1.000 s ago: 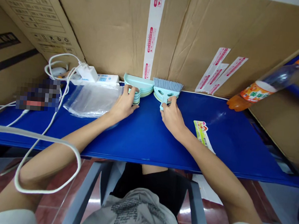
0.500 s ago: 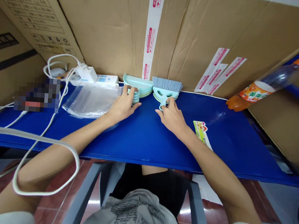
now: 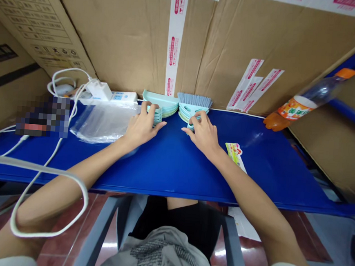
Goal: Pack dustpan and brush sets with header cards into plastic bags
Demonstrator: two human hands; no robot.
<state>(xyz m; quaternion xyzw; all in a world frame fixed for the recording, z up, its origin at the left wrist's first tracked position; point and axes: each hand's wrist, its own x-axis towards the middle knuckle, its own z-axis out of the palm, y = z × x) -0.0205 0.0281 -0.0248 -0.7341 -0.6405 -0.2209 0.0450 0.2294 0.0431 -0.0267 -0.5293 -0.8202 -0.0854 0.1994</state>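
A stack of light-green dustpans [image 3: 160, 101] lies at the back of the blue table, handles toward me. My left hand [image 3: 144, 124] is at their handles, fingertips bent over them and thumb spread out to the right. Just right of the dustpans is a stack of brushes [image 3: 195, 103] with grey bristles pointing to the back. My right hand [image 3: 203, 133] is over the brush handles, its fingers curved and its thumb apart on the left side. Both hands look open, touching or nearly touching the stacks; the exact contact is partly hidden by the fingers.
Clear plastic bags [image 3: 104, 123] lie left of my left hand, near a white power strip [image 3: 123, 97] and cables. A white cable [image 3: 83, 199] loops over my left forearm. Right are a colourful label card [image 3: 235, 154] and a tilted orange drink bottle [image 3: 299, 107]. Cardboard [image 3: 136, 35] stands behind.
The view has shifted slightly. My right hand's fingers have moved a little across the brush handles, with the thumb now beside them. My left hand stays at the dustpan handles.
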